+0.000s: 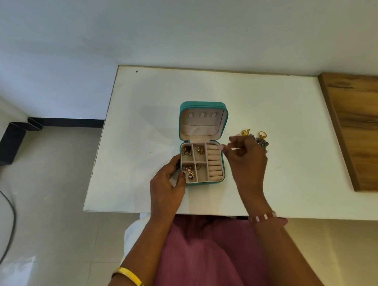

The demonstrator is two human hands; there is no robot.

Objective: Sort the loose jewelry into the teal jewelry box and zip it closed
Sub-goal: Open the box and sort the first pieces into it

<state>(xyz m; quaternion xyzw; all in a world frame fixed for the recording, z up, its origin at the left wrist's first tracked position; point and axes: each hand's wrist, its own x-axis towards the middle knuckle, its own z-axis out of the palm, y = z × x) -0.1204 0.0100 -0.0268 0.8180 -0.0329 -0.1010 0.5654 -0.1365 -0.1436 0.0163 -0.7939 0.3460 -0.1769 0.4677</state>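
Lying open near the middle of the table (136, 97), somewhat toward its near edge, the teal jewelry box (201, 142) had its lid tilted back toward the far edge, so that every compartment faced me. The shell was teal and the lining pale pink. The lid carried three small tabs above a gathered pocket. The tray was divided into four small square cells on the left and a column of padded ring rolls (214, 163) on the right. Gold pieces (188, 172) occupied the two left cells and the far middle cell; the near middle cell held little that I could make out.

My left hand (166, 184) rested against the tray's left wall, thumb and fingers curled about the near-left corner, probably to stop the light box from sliding. Whether the fingertips pinched the chain there, I could not tell.

My right hand (244, 157) hovered just beside the tray's right wall, fingers curled with thumb and forefinger drawn together; motion blur hid whether anything was pinched between them.

Beyond that hand, toward the table's right edge, two gold rings (262, 134) and a dark silver-grey ornament (262, 142) lay unsorted. The zipper therefore remained undone.
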